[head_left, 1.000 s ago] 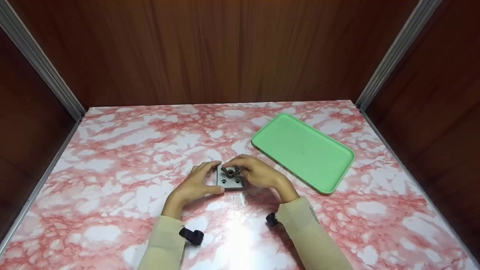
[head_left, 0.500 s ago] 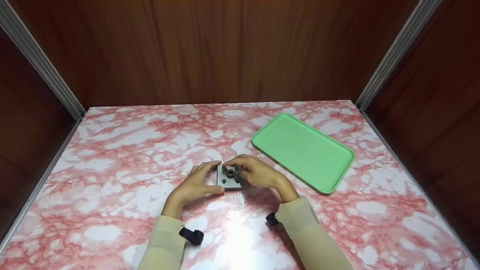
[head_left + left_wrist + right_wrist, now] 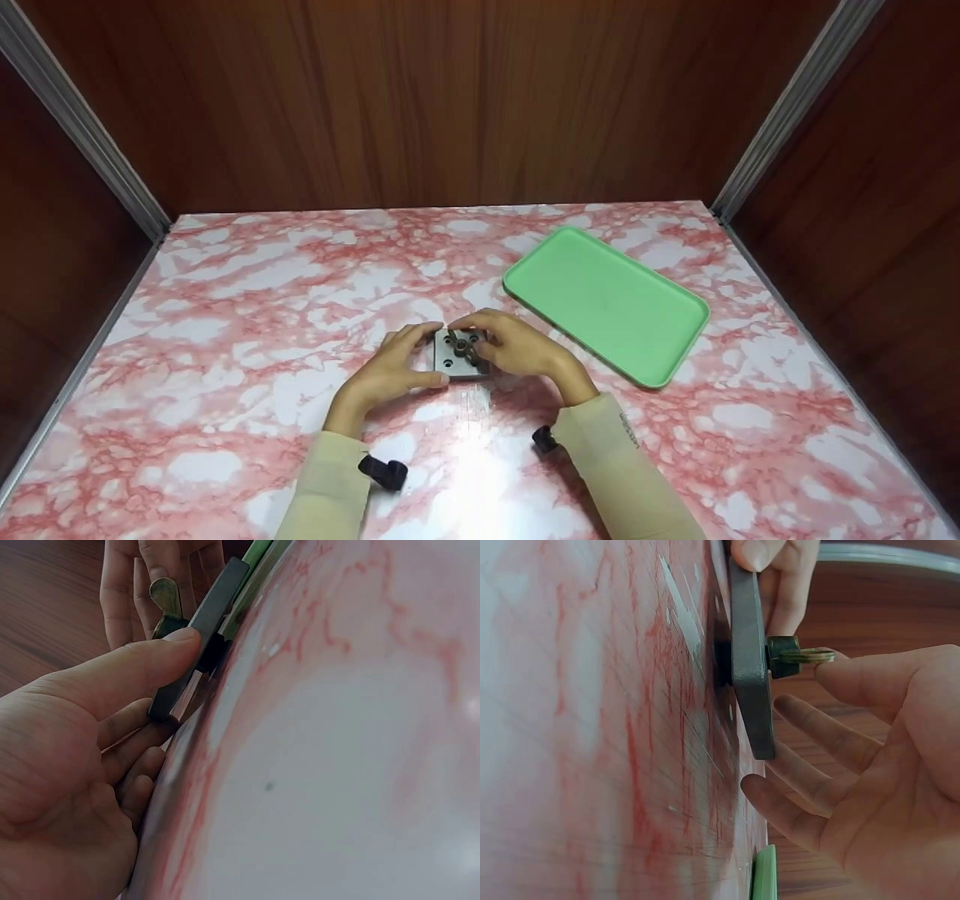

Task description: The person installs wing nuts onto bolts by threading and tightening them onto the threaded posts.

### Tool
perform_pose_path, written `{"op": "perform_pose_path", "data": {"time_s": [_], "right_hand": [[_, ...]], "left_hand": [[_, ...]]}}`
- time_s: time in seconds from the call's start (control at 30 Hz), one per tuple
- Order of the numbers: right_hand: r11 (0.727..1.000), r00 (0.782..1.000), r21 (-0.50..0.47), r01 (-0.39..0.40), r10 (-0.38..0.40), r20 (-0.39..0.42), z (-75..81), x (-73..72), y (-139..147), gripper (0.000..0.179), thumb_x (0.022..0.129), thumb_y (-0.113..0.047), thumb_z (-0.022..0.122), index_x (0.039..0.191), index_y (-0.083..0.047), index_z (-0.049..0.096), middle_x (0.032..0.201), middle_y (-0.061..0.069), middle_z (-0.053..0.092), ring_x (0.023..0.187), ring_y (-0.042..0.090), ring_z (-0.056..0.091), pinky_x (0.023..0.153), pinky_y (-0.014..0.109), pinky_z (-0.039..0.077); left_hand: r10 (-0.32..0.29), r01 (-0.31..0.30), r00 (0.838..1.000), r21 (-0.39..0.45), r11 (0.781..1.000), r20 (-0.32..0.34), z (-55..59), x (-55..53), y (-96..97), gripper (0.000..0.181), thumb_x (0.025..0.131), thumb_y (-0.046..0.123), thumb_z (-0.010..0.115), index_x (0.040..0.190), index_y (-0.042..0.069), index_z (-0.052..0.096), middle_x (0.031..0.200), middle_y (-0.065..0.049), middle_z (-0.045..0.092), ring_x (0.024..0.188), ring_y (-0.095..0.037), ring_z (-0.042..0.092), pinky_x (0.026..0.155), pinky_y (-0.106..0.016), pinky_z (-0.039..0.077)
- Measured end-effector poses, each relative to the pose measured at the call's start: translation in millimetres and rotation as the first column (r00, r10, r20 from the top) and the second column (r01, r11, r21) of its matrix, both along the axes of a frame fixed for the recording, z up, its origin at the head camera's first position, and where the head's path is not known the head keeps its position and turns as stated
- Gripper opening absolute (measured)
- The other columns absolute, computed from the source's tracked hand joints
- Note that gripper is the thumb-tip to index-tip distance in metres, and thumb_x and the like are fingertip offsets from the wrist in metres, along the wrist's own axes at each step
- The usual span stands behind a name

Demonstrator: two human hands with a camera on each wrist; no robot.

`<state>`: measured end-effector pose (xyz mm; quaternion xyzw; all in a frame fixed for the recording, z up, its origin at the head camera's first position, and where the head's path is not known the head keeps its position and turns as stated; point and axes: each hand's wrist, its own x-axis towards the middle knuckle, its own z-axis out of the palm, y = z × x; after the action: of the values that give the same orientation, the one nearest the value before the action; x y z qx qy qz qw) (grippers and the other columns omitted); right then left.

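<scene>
A square grey metal plate (image 3: 458,370) with holes near its corners lies between my hands in the head view. On its middle sits a brass-coloured wing nut (image 3: 461,347). My left hand (image 3: 388,370) grips the plate from the left, thumb at the near edge and fingertips at the far edge. From the right, my right hand (image 3: 523,346) pinches the wing nut's wings between thumb and index finger; its other fingers are spread in the right wrist view. There, a dark piece (image 3: 722,662) under the plate (image 3: 751,652) holds it slightly off the table.
A green tray (image 3: 607,304) lies at an angle to the right, beyond my right hand. The pink-and-white marbled table (image 3: 225,360) is bordered by brown wood-grain panels (image 3: 450,105) at the back and sides.
The wing nut has turned clockwise as seen from above, its left wing moving away and its right wing nearer. My right fingers moved slightly with it; the left hand and plate stayed put.
</scene>
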<state>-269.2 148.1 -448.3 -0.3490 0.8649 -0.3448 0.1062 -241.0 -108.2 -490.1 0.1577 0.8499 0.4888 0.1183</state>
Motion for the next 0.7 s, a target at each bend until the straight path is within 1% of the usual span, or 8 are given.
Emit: {"op": "perform_pose_path", "data": {"time_s": [0.17,0.4,0.53,0.63,0.7], "right_hand": [[1.000,1.000,-0.009,-0.003,0.003,-0.002,-0.6,-0.3,0.3,0.047,0.103,-0.002,0.059,0.149,-0.011,0.062,0.150,0.010,0.060,0.139,0.028,0.056,0.115,0.051,0.044],[1.000,1.000,-0.011,0.006,-0.006,0.005,-0.1,-0.2,-0.4,0.046,0.103,-0.004,0.064,0.148,-0.010,0.062,0.148,0.010,0.062,0.129,0.027,0.060,0.108,0.050,0.048],[1.000,1.000,-0.008,0.008,-0.008,0.003,0.8,0.3,0.2,0.047,0.102,-0.006,0.066,0.149,-0.010,0.061,0.146,0.011,0.063,0.114,0.026,0.062,0.102,0.047,0.049],[1.000,1.000,-0.004,0.009,-0.009,-0.002,1.0,0.7,1.1,0.049,0.102,-0.008,0.067,0.150,-0.012,0.060,0.145,0.011,0.063,0.100,0.025,0.058,0.096,0.044,0.047],[1.000,1.000,-0.002,0.010,-0.010,-0.006,0.8,0.6,1.6,0.049,0.102,-0.009,0.067,0.151,-0.012,0.060,0.145,0.011,0.063,0.097,0.024,0.057,0.094,0.042,0.047]], "left_hand": [[0.004,-0.004,1.000,-0.003,1.000,0.003,0.1,-0.1,0.0,0.089,0.085,0.029,0.091,0.161,0.023,0.046,0.158,-0.004,0.049,0.143,-0.028,0.039,0.119,-0.055,0.035],[0.006,-0.006,1.000,0.006,1.000,0.006,0.4,0.5,0.5,0.089,0.085,0.027,0.091,0.161,0.021,0.046,0.157,-0.004,0.050,0.142,-0.028,0.039,0.118,-0.054,0.036],[0.006,-0.006,1.000,-0.003,1.000,0.008,0.3,0.3,0.4,0.089,0.085,0.027,0.091,0.161,0.022,0.046,0.156,-0.003,0.050,0.142,-0.027,0.040,0.118,-0.054,0.036],[0.007,-0.006,1.000,-0.017,1.000,0.015,0.8,0.5,0.0,0.089,0.085,0.028,0.091,0.162,0.025,0.045,0.156,-0.002,0.049,0.142,-0.026,0.039,0.118,-0.054,0.036],[0.007,-0.007,1.000,-0.023,1.000,0.016,1.2,0.8,-0.3,0.089,0.085,0.029,0.091,0.162,0.026,0.045,0.156,-0.002,0.049,0.142,-0.026,0.039,0.118,-0.054,0.036]]}}
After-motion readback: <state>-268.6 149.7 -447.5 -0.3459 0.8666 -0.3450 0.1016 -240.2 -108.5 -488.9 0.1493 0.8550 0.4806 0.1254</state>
